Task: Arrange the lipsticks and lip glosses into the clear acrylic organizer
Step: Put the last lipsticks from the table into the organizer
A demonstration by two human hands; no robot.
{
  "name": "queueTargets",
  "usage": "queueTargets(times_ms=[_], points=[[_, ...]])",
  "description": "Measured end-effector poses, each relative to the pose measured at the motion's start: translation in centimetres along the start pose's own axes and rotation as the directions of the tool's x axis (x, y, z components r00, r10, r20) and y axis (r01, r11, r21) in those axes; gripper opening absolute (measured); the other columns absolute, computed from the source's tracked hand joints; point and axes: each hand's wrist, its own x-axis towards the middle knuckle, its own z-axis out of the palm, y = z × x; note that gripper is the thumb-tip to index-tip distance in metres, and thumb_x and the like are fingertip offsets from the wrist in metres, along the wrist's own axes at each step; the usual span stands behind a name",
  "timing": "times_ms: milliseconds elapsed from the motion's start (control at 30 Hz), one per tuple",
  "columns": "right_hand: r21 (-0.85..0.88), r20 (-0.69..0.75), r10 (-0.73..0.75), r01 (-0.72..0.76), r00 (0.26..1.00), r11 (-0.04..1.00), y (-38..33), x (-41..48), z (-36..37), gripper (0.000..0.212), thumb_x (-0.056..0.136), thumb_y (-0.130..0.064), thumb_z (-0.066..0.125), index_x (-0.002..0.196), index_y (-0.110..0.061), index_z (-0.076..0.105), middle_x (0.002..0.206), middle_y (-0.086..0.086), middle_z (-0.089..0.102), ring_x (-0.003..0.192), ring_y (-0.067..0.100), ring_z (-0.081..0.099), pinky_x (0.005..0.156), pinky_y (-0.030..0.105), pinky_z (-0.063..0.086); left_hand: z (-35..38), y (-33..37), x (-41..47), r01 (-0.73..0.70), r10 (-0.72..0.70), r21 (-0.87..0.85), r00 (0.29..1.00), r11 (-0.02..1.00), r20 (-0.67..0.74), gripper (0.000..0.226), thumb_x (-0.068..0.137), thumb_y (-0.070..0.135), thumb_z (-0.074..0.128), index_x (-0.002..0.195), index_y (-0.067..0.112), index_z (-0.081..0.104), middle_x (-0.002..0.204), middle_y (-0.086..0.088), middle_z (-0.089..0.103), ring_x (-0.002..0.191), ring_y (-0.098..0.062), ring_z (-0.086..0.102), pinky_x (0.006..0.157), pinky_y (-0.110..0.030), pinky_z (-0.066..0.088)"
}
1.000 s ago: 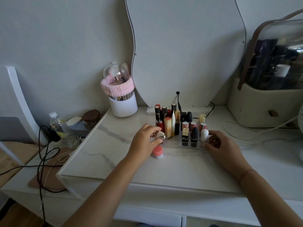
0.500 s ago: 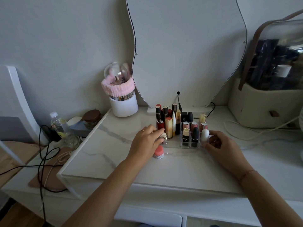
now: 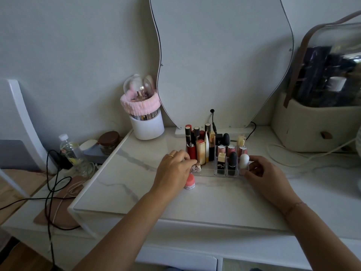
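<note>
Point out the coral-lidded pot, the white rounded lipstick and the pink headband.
coral-lidded pot [image 3: 190, 179], head view, on its coral lid.
white rounded lipstick [image 3: 244, 160], head view, mid-body.
pink headband [image 3: 140, 104], head view, front of the band.

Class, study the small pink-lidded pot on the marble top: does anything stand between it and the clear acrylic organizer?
Yes. The left hand, pinching a small silvery faceted item, lies between the small pink-lidded pot and the clear acrylic organizer at its front-left corner. Nothing else visible stands there.
</note>
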Motion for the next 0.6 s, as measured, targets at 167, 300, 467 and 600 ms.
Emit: queueTargets(times_ms=[167, 300, 467, 600], points=[[-0.009, 0.006, -0.006, 0.006, 1.0, 1.0, 0.0, 0.0, 0.0, 0.042, 0.081, -0.03, 0.069, 0.119, -0.02, 0.058, 0.087, -0.001, 0.065, 0.075, 0.013, 0.058, 0.057, 0.016, 0.037, 0.6, -0.3, 0.1, -0.073, 0.074, -0.012, 0.993, 0.997, 0.094, 0.039, 0.082, 0.001, 0.051, 0.113, 0.02, 0.066, 0.103, -0.002, 0.06, 0.096, -0.022, 0.051, 0.082, -0.034, 0.04], [0.0, 0.003, -0.001, 0.001, 1.0, 1.0, 0.0, 0.0, 0.0, 0.04, 0.08, -0.028, 0.07, 0.118, -0.02, 0.059, 0.086, 0.0, 0.065, 0.074, 0.014, 0.058, 0.057, 0.017, 0.037, 0.1, -0.7, -0.5, 0.103, -0.09, -0.224, 0.994, 0.969, 0.066, 0.024, 0.09, 0.021, 0.054, 0.11, 0.021, 0.065, 0.102, 0.003, 0.058, 0.098, -0.014, 0.048, 0.086, -0.026, 0.039], [0.005, 0.0, 0.003, -0.003, 1.0, 1.0, 0.1, 0.1, 0.1, 0.039, 0.08, -0.027, 0.07, 0.117, -0.02, 0.06, 0.087, 0.001, 0.065, 0.075, 0.016, 0.058, 0.058, 0.017, 0.037, -0.9, -1.5, -3.0, 0.285, -0.212, -0.446, 0.955, 0.849, 0.207, 0.036, 0.074, 0.043, 0.072, 0.105, 0.026, 0.066, 0.094, 0.011, 0.058, 0.088, -0.002, 0.053, 0.076, -0.01, 0.04], [-0.004, -0.008, 0.004, -0.004, 1.0, 1.0, 0.0, 0.0, 0.0, 0.039, 0.08, -0.026, 0.07, 0.117, -0.019, 0.06, 0.086, 0.001, 0.065, 0.075, 0.016, 0.058, 0.058, 0.016, 0.038, -0.5, -0.6, -3.2, 0.307, -0.226, -0.424, 0.947, 0.852, 0.23, 0.032, 0.071, 0.029, 0.077, 0.102, 0.024, 0.067, 0.089, 0.01, 0.058, 0.078, -0.003, 0.054, 0.072, -0.019, 0.044]])
